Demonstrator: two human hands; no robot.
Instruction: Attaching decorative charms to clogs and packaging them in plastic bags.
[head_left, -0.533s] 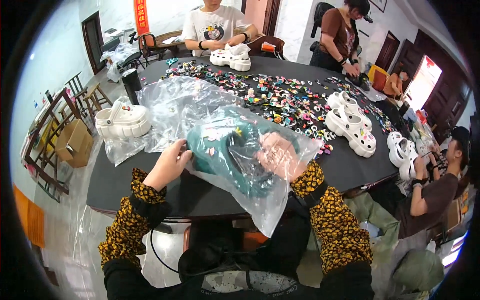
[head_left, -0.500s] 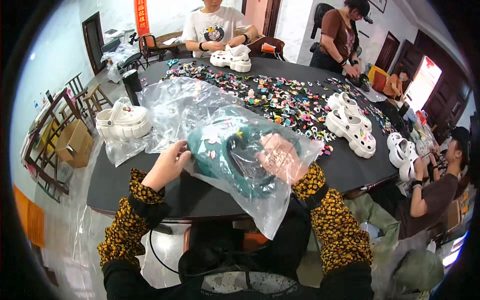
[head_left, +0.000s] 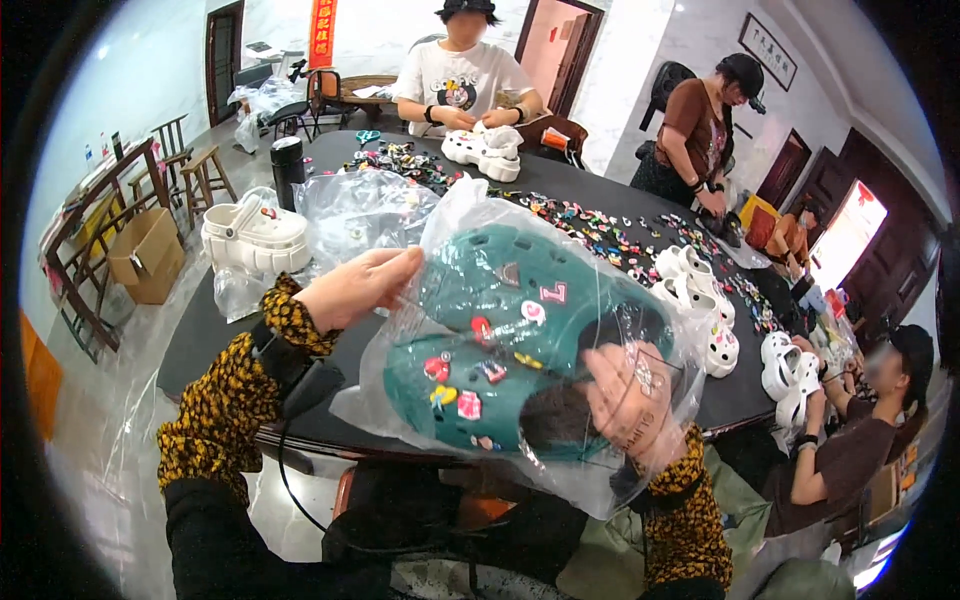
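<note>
A pair of green clogs (head_left: 470, 375) lies inside a clear plastic bag (head_left: 455, 210), raised over the near table edge. Colourful shoe charms (head_left: 481, 330) dot the uppers of both clogs. My left hand (head_left: 365, 285) pinches the bag's film at its left side, by the toes. Within the bag, my right hand (head_left: 630, 395) grips the clogs at their heel openings; the film covers it and partly hides the fingertips.
A black table (head_left: 335, 365) bears many loose charms (head_left: 600, 225), white clogs (head_left: 255, 240) beside more plastic film (head_left: 365, 215), and a black bottle (head_left: 287, 170). More white clogs (head_left: 690, 285) stand right. Co-workers sit and stand around; one handles a white clog (head_left: 483, 152) across the table.
The bag with the clogs has been lifted and turned so that the charm-covered uppers face me. My left hand has moved up, and my right hand has shifted right and down inside the bag.
</note>
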